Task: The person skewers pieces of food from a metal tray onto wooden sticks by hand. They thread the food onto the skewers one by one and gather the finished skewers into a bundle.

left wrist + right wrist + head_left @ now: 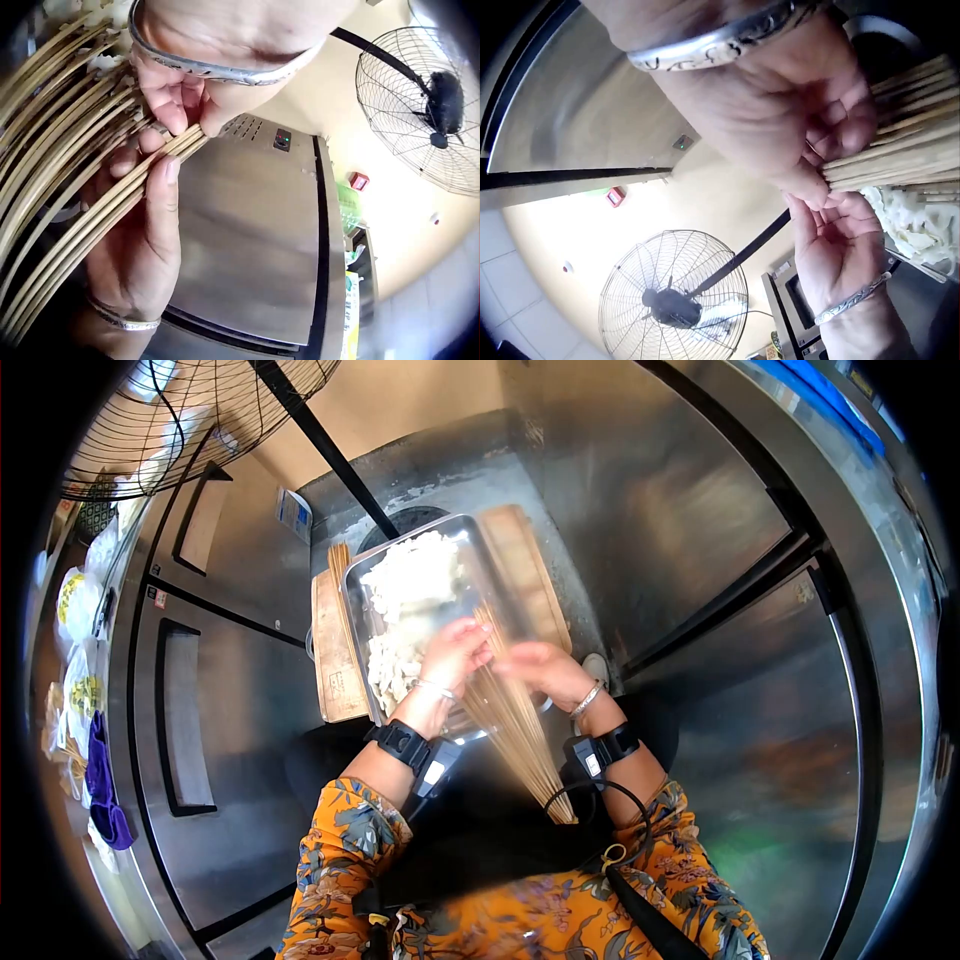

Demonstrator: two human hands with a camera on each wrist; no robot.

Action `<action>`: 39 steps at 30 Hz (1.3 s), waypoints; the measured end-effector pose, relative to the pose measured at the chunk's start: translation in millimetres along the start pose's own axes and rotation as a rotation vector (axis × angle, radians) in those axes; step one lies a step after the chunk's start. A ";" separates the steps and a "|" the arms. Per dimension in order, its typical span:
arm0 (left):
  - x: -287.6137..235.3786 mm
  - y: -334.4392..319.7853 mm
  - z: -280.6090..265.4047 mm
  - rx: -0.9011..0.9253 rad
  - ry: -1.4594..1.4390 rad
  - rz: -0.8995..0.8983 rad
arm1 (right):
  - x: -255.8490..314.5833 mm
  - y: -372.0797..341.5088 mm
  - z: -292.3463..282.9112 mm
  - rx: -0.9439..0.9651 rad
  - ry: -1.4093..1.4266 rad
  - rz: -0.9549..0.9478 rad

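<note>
One bundle of thin sticks point(515, 725), held in both hands at its far end.
We find the left hand point(456, 652) nearly closed, pinching stick ends between thumb and fingers; the right hand point(545, 668), blurred from above, curls round the sticks with its thumb along them, presumably to keep them aligned. The bundle slants from the tray point(483, 565) toward the lap, probably so its length stays within reach. We note white pieces point(415, 575) in the tray, likely put there for containment, and more sticks point(340, 585) at its left, above a wooden board point(335, 660).
</note>
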State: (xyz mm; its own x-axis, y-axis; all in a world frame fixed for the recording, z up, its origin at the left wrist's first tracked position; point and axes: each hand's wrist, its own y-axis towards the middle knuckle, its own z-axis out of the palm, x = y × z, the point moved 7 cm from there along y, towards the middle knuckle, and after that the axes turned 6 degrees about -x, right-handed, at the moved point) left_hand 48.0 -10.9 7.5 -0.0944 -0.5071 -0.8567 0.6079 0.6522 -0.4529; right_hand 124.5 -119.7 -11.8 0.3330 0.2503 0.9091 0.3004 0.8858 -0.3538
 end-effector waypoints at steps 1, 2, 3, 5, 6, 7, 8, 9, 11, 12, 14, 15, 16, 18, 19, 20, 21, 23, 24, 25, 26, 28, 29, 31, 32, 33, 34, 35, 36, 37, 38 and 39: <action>1.2 -1.7 -1.9 -0.022 -0.024 -0.015 | -1.6 1.3 -0.7 0.000 0.017 -0.011; 2.8 -2.9 -3.7 -0.015 -0.017 -0.028 | -4.2 3.1 -0.9 0.000 0.034 -0.020; 4.0 -3.8 -6.6 -0.009 -0.010 -0.040 | -4.7 4.1 -0.1 0.002 0.049 -0.031; 4.6 -5.3 -9.8 -0.015 -0.025 -0.049 | -2.9 3.2 2.6 0.021 0.093 -0.058; 4.4 -5.3 -9.8 -0.026 -0.046 -0.046 | -1.5 2.5 3.5 0.028 0.114 -0.072; 4.4 -5.3 -9.4 -0.037 -0.067 -0.043 | -0.9 2.8 2.4 0.010 0.100 -0.095; 1.4 -6.1 -9.5 -0.057 -0.046 0.004 | -1.0 3.4 1.3 -0.009 0.085 -0.119; -2.1 -7.9 -9.3 -0.077 -0.025 0.052 | 0.1 3.3 0.4 -0.028 0.070 -0.144; -7.7 -9.7 -9.5 -0.103 0.025 0.150 | 2.8 2.2 2.0 0.015 0.148 -0.135; -10.0 -9.9 -9.4 -0.110 0.053 0.201 | 6.3 0.7 3.5 0.037 0.186 -0.131; -12.9 -10.0 -8.1 -0.108 0.108 0.253 | 13.1 -3.9 8.2 0.039 0.229 -0.125; -15.4 -11.1 -5.7 -0.100 0.134 0.253 | 14.9 -5.0 10.7 0.043 0.250 -0.121; -16.8 -12.0 -4.2 -0.092 0.161 0.253 | 11.4 -3.7 12.0 0.054 0.193 -0.097; -15.8 -13.2 -1.5 -0.037 0.138 0.229 | 2.9 -0.6 13.1 0.076 0.083 -0.049; -15.5 -13.0 -0.8 -0.007 0.128 0.218 | 3.0 -0.1 13.6 0.078 0.087 -0.060; -21.6 -8.7 -7.4 -0.045 0.221 0.281 | 2.9 -0.1 13.5 0.079 0.092 -0.069; -29.3 0.4 -18.8 -0.083 0.313 0.343 | 2.9 -0.6 12.6 0.080 0.098 -0.078; -42.9 16.5 -50.7 -0.184 0.581 0.537 | 4.3 -3.2 8.8 0.077 0.069 -0.025; -47.5 24.6 -71.9 -0.248 0.758 0.669 | 3.3 -4.0 7.9 0.075 0.056 0.001; -57.4 21.7 -77.5 -0.311 0.935 0.803 | 0.9 -2.5 7.7 0.082 0.064 -0.002; -54.8 28.0 -82.0 -0.318 1.116 0.754 | -2.6 1.4 6.3 0.087 0.073 -0.007; -56.3 27.5 -81.5 -0.328 1.469 0.641 | -3.3 3.3 6.8 0.093 0.081 -0.024; -52.4 30.6 -81.8 -0.294 1.566 0.656 | -2.2 3.1 7.3 0.094 0.081 -0.037; -43.5 36.0 -79.9 -0.223 1.754 0.686 | -0.6 2.7 8.0 0.092 0.088 -0.035; -41.2 39.5 -82.5 -0.231 1.759 0.671 | -1.2 2.8 7.5 0.090 0.096 -0.018; -41.3 40.6 -81.0 -0.239 1.763 0.655 | -2.0 2.3 7.2 0.088 0.103 -0.001; -41.4 41.5 -80.1 -0.248 1.767 0.638 | -1.2 1.4 6.9 0.083 0.098 0.002; -41.5 44.1 -81.3 -0.244 1.770 0.599 | 0.3 0.7 7.1 0.079 0.094 0.004; -42.8 47.4 -83.9 -0.241 1.774 0.561 | 1.5 0.6 7.2 0.074 0.091 0.003; -43.8 49.2 -87.3 -0.237 1.777 0.524 | 0.8 1.5 7.1 0.077 0.069 -0.010; -42.4 53.2 -100.4 -0.239 1.436 0.506 | -1.1 3.4 6.9 0.079 0.048 -0.025; -34.5 61.1 -119.6 -0.235 1.099 0.482 | -1.1 4.9 6.9 0.079 0.029 -0.042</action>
State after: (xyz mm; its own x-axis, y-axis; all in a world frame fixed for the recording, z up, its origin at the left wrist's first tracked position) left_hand -5.9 113.8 -20.1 -0.5837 0.4861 -0.6504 0.6184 0.7852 0.0319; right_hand 119.4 -112.9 -13.1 0.3476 0.2019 0.9156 0.2431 0.9237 -0.2960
